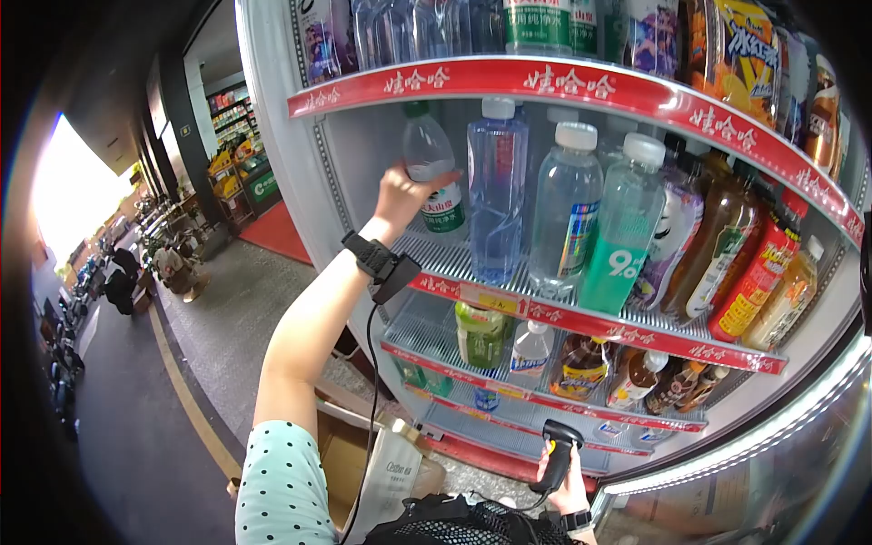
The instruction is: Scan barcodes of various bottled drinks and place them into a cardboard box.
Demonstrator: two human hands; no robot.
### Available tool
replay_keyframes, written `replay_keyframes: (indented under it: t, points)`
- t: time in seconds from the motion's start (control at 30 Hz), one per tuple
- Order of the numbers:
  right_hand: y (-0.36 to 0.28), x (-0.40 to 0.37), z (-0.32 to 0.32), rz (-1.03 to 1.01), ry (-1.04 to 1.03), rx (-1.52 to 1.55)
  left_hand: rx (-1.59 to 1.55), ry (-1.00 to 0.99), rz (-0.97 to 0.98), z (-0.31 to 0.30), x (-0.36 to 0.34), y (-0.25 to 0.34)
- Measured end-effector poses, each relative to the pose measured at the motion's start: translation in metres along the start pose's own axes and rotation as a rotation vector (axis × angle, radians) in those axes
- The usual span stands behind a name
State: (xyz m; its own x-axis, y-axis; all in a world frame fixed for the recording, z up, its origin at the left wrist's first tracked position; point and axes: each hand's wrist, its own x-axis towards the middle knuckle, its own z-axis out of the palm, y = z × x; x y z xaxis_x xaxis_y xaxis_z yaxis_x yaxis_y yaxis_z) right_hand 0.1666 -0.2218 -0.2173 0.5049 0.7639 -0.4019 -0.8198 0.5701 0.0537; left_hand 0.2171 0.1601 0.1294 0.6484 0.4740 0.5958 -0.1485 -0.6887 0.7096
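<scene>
My left hand [400, 195] reaches into the fridge and is closed around a clear water bottle [445, 216] with a green cap and a green-and-white label. The bottle stands nearly upright at the left end of a wire shelf, its back side hidden. A tall clear bottle [496, 200] with a white cap is just right of my fingers. Low in front of the fridge, my right hand [572, 489] grips a black barcode scanner [560, 447] by its handle. The scanner's head points up and left.
More drinks line the shelf, including a green-labelled bottle [622, 232]. Red shelf strips [545, 80] edge each level. A black cable [371, 409] hangs from my left wrist device. The glass door [772, 445] stands ajar at right; a cardboard box [341, 454] sits below.
</scene>
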Motion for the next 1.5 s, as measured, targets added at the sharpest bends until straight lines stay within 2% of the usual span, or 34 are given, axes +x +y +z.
replay_keyframes:
  t: [0.03,0.1,0.13,0.17,0.23,0.3,0.37,0.43,0.53,0.57,0.6,0.63,0.7,0.83,0.9,1.0,1.13,1.2,1.3,1.33,1.43,1.5]
  points:
    - [0.001,0.002,0.001,-0.008,0.015,-0.015,0.010,-0.001,-0.014,-0.002,-0.008,-0.006]
    - [0.005,0.004,0.006,-0.013,0.017,-0.073,-0.070,0.257,-0.001,-0.011,-0.035,0.011]
    - [0.006,0.006,0.003,0.000,0.020,-0.074,-0.048,0.254,-0.052,-0.020,-0.047,0.024]
    - [0.004,0.010,-0.001,0.058,0.023,-0.043,-0.161,0.280,0.025,-0.027,-0.051,0.002]
    - [0.005,0.016,-0.002,0.131,0.028,-0.016,-0.262,0.413,0.199,-0.035,-0.079,0.006]
    - [0.010,0.018,0.005,0.086,0.001,-0.190,-0.359,0.445,0.203,-0.052,-0.101,0.003]
    - [0.014,0.021,0.013,0.148,0.026,-0.201,-0.399,0.524,0.304,-0.064,-0.128,0.001]
    - [0.017,0.024,0.019,0.151,0.045,-0.222,-0.435,0.667,0.237,-0.066,-0.154,-0.002]
    - [0.021,0.028,0.033,0.190,0.020,-0.163,-0.786,0.643,0.113,-0.063,-0.195,0.014]
    - [0.023,0.027,0.041,0.205,0.020,-0.171,-0.854,0.715,0.137,-0.056,-0.204,0.011]
    - [0.025,0.026,0.051,0.239,-0.047,-0.237,-0.805,0.697,0.143,-0.050,-0.218,0.007]
    - [0.031,0.024,0.063,0.207,0.010,-0.313,-0.757,0.676,0.144,-0.046,-0.231,0.003]
    - [0.033,0.021,0.076,0.294,-0.147,-0.395,-0.619,0.663,0.158,-0.036,-0.250,-0.008]
    - [0.051,0.005,0.114,0.453,-0.365,-0.365,-0.591,0.672,0.066,-0.010,-0.282,-0.033]
    - [0.061,-0.002,0.125,0.470,-0.359,-0.341,-0.617,0.645,0.014,-0.002,-0.292,-0.036]
    - [0.074,-0.006,0.130,0.620,-0.433,-0.375,-0.624,0.549,-0.076,0.009,-0.310,-0.050]
    - [0.082,-0.007,0.131,0.623,-0.322,-0.322,-0.583,0.421,-0.135,0.022,-0.328,-0.074]
    - [0.082,-0.006,0.129,0.607,-0.251,-0.394,-0.579,0.355,-0.182,0.025,-0.333,-0.080]
    - [0.083,-0.007,0.129,0.618,-0.264,-0.497,-0.529,0.272,-0.196,0.024,-0.325,-0.080]
    - [0.084,-0.007,0.129,0.622,-0.256,-0.500,-0.527,0.325,-0.078,0.022,-0.314,-0.075]
    - [0.090,-0.006,0.124,0.601,-0.198,-0.534,-0.651,0.383,-0.094,0.026,-0.314,-0.076]
    - [0.094,-0.004,0.123,0.608,-0.169,-0.518,-0.609,0.339,-0.042,0.018,-0.314,-0.080]
